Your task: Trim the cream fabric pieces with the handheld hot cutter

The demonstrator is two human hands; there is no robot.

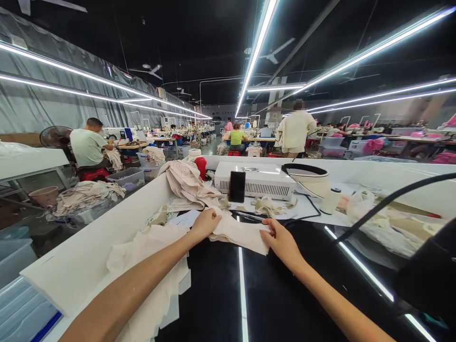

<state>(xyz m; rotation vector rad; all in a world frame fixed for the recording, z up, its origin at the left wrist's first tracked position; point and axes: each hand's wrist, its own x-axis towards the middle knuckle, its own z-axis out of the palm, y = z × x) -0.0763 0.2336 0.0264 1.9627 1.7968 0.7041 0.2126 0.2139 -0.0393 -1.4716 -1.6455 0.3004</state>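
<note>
A small cream fabric piece (239,233) lies on the glossy black worktop (278,294) in front of me. My left hand (205,222) grips its left edge, fingers curled over the cloth. My right hand (281,241) pinches its right edge near the corner. Under my left forearm more cream fabric (149,266) spreads over the table's left side.
Behind the piece stand a black phone (237,186), a white machine box (256,179), a heap of beige cloth (187,183) and a thread cone (331,199). A black cable (388,199) crosses at right. A white table wall (89,256) borders the left. Other people sit at sewing tables beyond.
</note>
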